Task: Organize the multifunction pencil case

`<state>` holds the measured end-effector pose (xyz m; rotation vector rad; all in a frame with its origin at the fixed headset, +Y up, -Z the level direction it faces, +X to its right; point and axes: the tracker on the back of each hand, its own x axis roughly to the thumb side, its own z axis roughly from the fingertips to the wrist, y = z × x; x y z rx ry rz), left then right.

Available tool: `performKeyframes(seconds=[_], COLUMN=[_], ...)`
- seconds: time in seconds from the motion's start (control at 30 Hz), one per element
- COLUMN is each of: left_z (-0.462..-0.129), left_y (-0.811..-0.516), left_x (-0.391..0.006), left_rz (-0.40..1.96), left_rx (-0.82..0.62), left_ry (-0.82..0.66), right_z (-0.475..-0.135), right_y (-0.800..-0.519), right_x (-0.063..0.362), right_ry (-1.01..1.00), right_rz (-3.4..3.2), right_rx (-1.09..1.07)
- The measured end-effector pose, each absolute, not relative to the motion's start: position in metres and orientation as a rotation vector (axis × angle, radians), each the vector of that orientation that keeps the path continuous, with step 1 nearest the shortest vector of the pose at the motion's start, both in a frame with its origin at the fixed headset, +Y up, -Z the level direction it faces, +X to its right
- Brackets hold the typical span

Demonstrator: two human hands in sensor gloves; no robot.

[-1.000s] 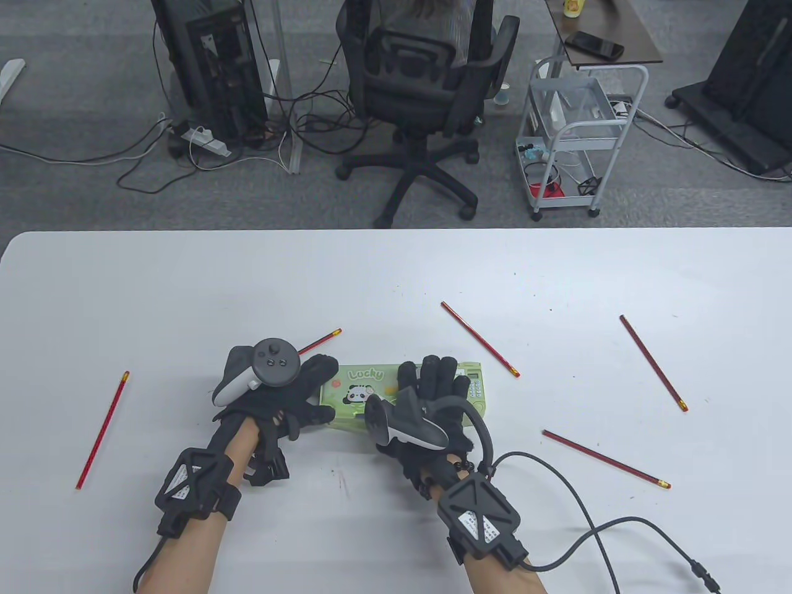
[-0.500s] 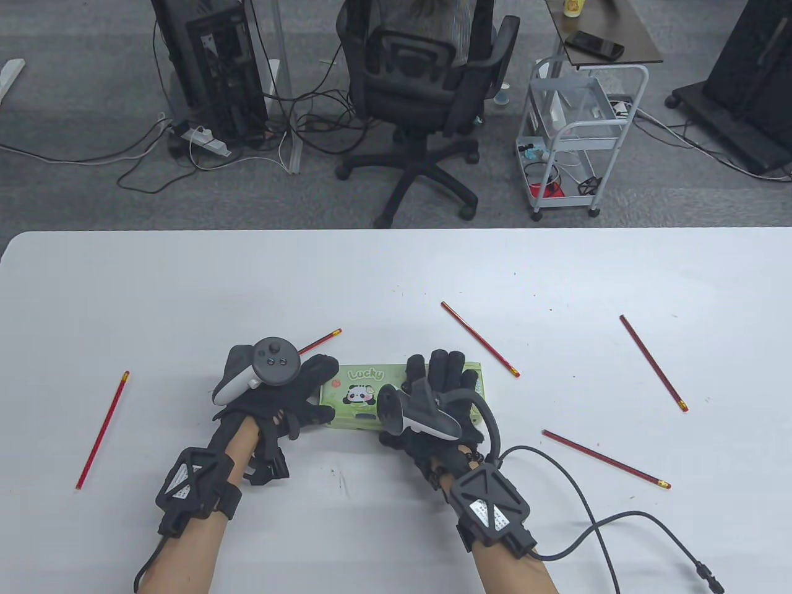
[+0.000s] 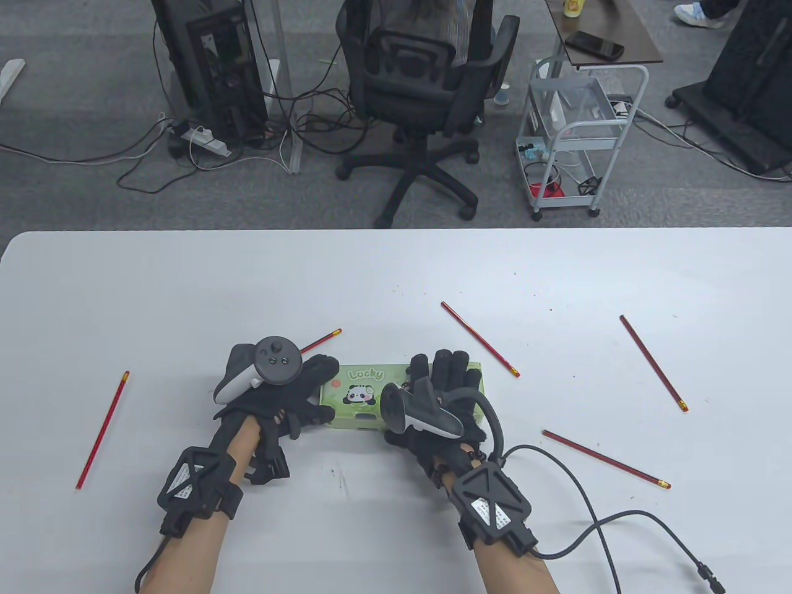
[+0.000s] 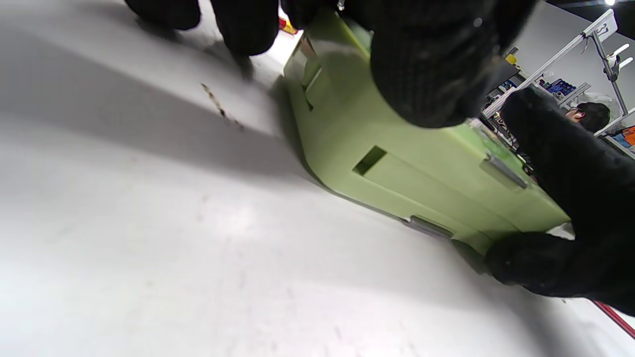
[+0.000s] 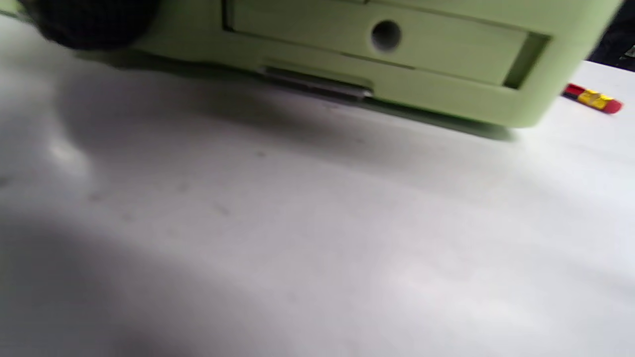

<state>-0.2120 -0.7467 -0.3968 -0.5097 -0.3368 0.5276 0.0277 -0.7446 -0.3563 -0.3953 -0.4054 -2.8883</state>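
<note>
A green pencil case with a panda picture lies shut on the white table; its side shows in the left wrist view and in the right wrist view. My left hand grips its left end, thumb on the near edge. My right hand rests over its right half, fingers spread on the lid. Several red pencils lie loose: one far left, one behind my left hand, one behind the case, two at the right.
A black cable runs from my right wrist across the table's near right. Beyond the far edge stand an office chair, a white cart and computer gear on the floor.
My right hand has slid to the right along the lid and now covers the case's right end. My left hand and the case have stayed put.
</note>
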Motion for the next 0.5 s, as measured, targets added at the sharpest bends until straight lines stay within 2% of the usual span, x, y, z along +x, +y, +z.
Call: performKeyframes(seconds=[0.33, 0.5], left_z=[-0.397, -0.397], left_y=[-0.747, -0.747], left_x=[-0.212, -0.211], left_rz=[0.525, 0.524], left_rx=[-0.511, -0.512], left_ry=[-0.336, -0.335], right_z=[-0.354, -0.348], right_y=[-0.741, -0.729], right_x=[0.035, 0.057], right_ry=[-0.413, -0.42], right_rz=[-2.923, -2.962], right_rx=[-0.429, -0.461])
